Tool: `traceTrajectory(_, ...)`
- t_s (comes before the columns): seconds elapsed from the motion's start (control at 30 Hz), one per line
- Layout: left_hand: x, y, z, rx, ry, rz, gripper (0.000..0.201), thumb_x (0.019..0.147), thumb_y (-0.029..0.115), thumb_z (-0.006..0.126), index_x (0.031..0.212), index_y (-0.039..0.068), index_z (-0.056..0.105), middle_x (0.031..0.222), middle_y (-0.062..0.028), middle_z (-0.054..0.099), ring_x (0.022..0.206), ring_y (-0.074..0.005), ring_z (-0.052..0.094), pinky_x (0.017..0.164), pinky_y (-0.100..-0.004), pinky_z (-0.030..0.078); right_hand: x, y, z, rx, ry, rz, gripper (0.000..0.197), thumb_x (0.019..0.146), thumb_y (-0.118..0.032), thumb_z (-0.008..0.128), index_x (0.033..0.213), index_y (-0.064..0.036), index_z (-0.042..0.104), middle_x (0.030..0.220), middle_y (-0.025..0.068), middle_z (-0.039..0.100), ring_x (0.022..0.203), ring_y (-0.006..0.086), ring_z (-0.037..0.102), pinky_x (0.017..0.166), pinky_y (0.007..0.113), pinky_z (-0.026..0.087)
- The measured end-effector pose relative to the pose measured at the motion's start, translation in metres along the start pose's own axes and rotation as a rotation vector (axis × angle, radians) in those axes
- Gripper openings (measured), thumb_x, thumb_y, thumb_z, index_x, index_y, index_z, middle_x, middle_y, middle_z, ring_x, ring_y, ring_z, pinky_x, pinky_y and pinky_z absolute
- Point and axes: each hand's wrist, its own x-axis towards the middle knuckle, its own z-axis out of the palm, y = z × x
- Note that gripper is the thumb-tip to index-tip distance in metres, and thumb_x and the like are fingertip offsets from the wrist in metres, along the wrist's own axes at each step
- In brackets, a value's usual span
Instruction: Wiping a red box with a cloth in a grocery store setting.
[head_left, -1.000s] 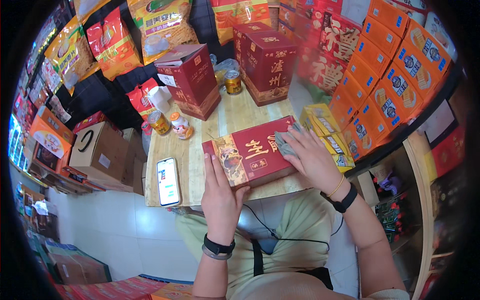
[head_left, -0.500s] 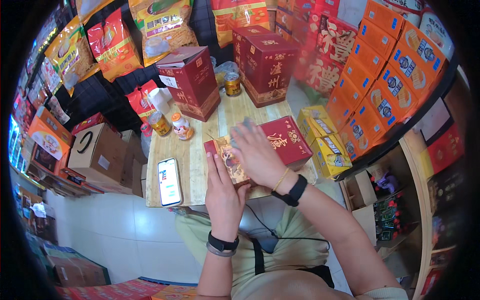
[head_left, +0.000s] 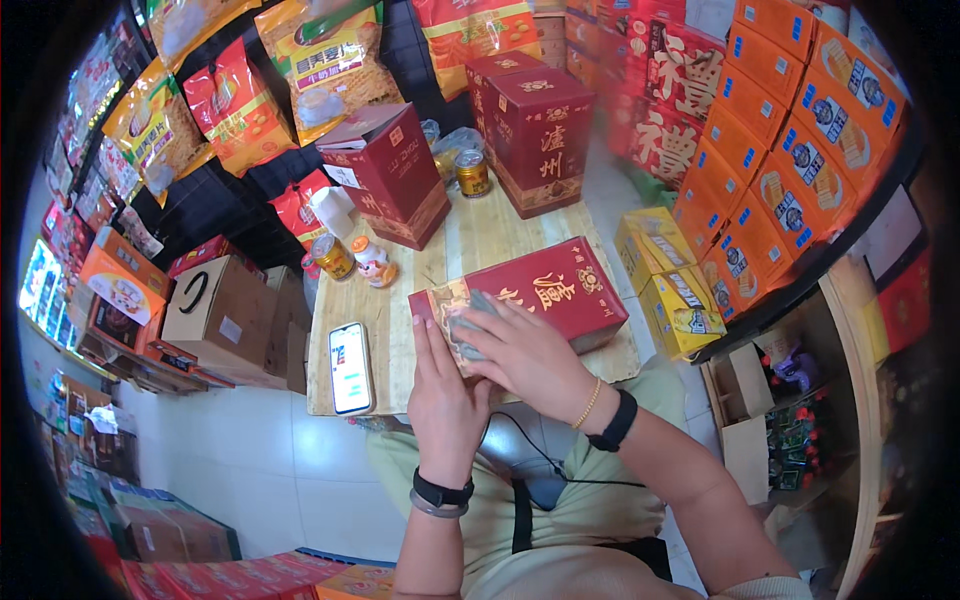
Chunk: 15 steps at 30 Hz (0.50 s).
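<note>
A dark red gift box (head_left: 520, 290) with gold lettering lies on its side across the wooden table in front of me. My left hand (head_left: 445, 400) rests on its left end, fingers straight and flat against it, with the thumb out toward my right hand. Under the fingers of my right hand (head_left: 535, 365) is a crumpled grey cloth (head_left: 478, 322), pressed onto the gold-patterned part of the box's upper face. Part of that pattern is hidden by my hands.
A lit phone (head_left: 349, 368) lies on the table's left side (head_left: 395, 310). Behind it stand an orange-capped bottle (head_left: 374, 264), a gold can (head_left: 333, 257) and paper cups (head_left: 330, 212). Two upright red boxes (head_left: 385, 180) stand farther back. Yellow cartons (head_left: 672, 285) and stacked orange boxes (head_left: 790, 170) are at the right.
My right hand has slid the cloth toward me and slightly right over the box. My left hand stays at the box's left end. The whole view has shifted slightly.
</note>
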Motion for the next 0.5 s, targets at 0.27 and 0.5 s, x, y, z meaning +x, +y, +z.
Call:
traceTrajectory(0.27,0.004,0.01,-0.011,-0.056,-0.11,-0.057,0.103,0.079,0.026,0.088,0.159,-0.007,0.032,0.168,-0.0269,0.028,0.129,-0.0425,0.061,0.092,-0.0414,0.059,-0.045,0.007,-0.044,-0.126,-0.007,0.04,0.051,0.096,-0.032,0.07,0.143,-0.012,0.059,0.148,0.0103,0.055,0.143,0.0341,0.049,0.12,0.046,0.04)
traceTrajectory(0.5,0.002,-0.003,-0.005,-0.091,-0.038,-0.014,0.107,0.078,0.031,0.089,0.161,-0.002,0.031,0.169,-0.0261,0.028,0.122,-0.0445,0.065,0.089,-0.0444,0.059,-0.055,0.039,-0.068,-0.205,0.043,0.237,0.051,0.098,-0.026,0.07,0.146,-0.0127,0.058,0.147,0.0126,0.059,0.143,0.0385,0.05,0.121,0.049,0.038)
